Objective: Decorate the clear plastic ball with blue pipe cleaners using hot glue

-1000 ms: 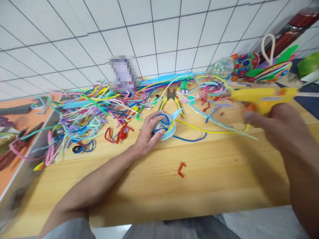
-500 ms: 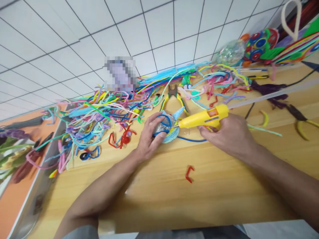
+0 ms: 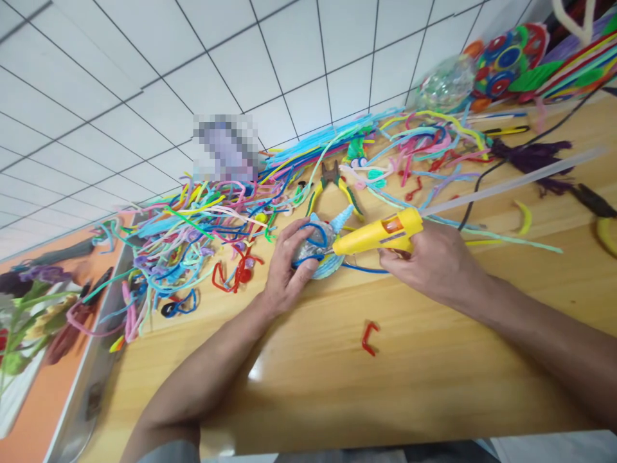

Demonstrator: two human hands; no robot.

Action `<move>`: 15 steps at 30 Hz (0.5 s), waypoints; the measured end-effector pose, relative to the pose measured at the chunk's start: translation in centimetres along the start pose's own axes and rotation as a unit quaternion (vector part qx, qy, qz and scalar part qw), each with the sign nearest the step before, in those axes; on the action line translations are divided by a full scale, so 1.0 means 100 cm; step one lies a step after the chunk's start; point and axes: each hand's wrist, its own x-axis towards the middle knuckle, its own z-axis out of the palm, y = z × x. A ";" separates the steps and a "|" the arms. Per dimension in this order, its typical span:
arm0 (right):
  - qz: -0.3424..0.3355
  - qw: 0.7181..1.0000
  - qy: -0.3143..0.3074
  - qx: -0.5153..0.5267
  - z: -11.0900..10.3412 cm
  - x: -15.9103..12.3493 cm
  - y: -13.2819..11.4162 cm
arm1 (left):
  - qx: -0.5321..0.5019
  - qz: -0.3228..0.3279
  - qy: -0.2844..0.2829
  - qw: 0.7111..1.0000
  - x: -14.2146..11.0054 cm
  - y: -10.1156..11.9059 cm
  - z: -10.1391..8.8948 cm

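My left hand (image 3: 289,267) is closed round a small craft figure (image 3: 328,265) with a clear, shiny body, light-blue pieces and a loop of blue pipe cleaner on it. My right hand (image 3: 434,257) grips a yellow hot glue gun (image 3: 380,231), a long translucent glue stick (image 3: 515,180) jutting from its back. The gun's nozzle end is at the figure's right side; whether the tip touches it I cannot tell. A blue pipe cleaner (image 3: 369,271) runs from the figure towards my right hand. Just behind the figure lie pliers (image 3: 332,186) with yellow-green handles, spread apart.
A tangle of coloured pipe cleaners (image 3: 193,222) spans the back and left of the table. A bent red piece (image 3: 370,338) lies in front. At the right are a dark cord (image 3: 475,193), a purple tassel-like bundle (image 3: 533,161) and a finished colourful craft (image 3: 506,61).
The glue gun has shifted slightly left and its nozzle sits closer in against the figure. My left hand keeps its hold. The camera view has turned a little.
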 end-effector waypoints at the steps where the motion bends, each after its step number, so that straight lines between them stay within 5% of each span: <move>1: -0.002 1.000 0.000 0.003 0.000 0.000 0.000 | 0.005 -0.001 -0.001 1.000 0.000 0.000 0.000; 15: -0.027 1.000 -0.003 0.006 0.007 -0.004 0.006 | -0.002 -0.006 -0.002 1.000 -0.002 -0.002 -0.001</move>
